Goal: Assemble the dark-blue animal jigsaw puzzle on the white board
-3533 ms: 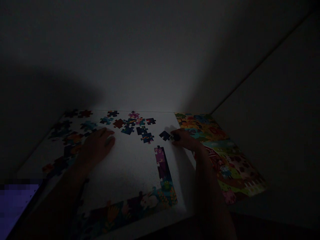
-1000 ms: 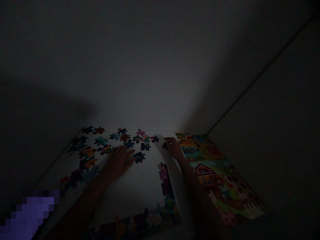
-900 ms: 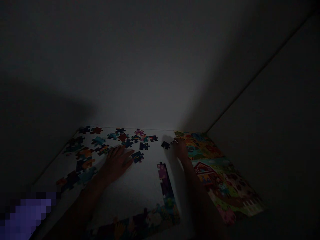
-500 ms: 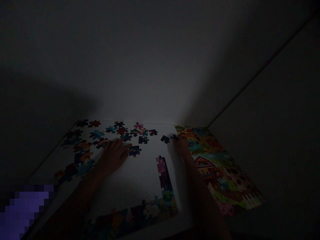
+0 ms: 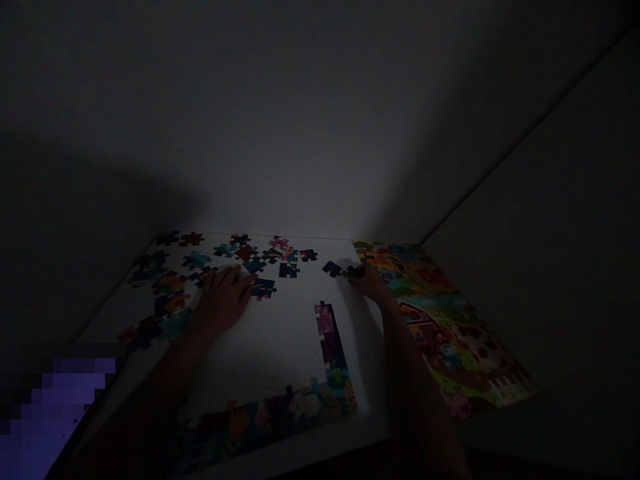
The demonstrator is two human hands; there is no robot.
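Note:
The scene is very dark. My left hand (image 5: 223, 300) lies flat with fingers spread on a white board (image 5: 280, 333), its fingertips beside a blue puzzle piece (image 5: 263, 288). My right hand (image 5: 370, 281) is near the board's far right edge, fingers pinched on a dark puzzle piece (image 5: 353, 271). Another dark piece (image 5: 331, 269) lies just left of it. Several loose pieces (image 5: 250, 253) are scattered across the board's far side. A joined strip of pieces (image 5: 330, 337) runs up the right side and meets a joined bottom row (image 5: 270, 417).
A colourful farm picture sheet (image 5: 440, 320) lies right of the board. More loose pieces (image 5: 160, 293) sit at the board's left. A wall rises directly behind the board. A blurred purple patch (image 5: 50, 413) fills the lower left corner.
The view has shifted slightly. My left hand slid a little left across the board. My right hand stayed near the far right edge, still pinching the dark piece beside the other one.

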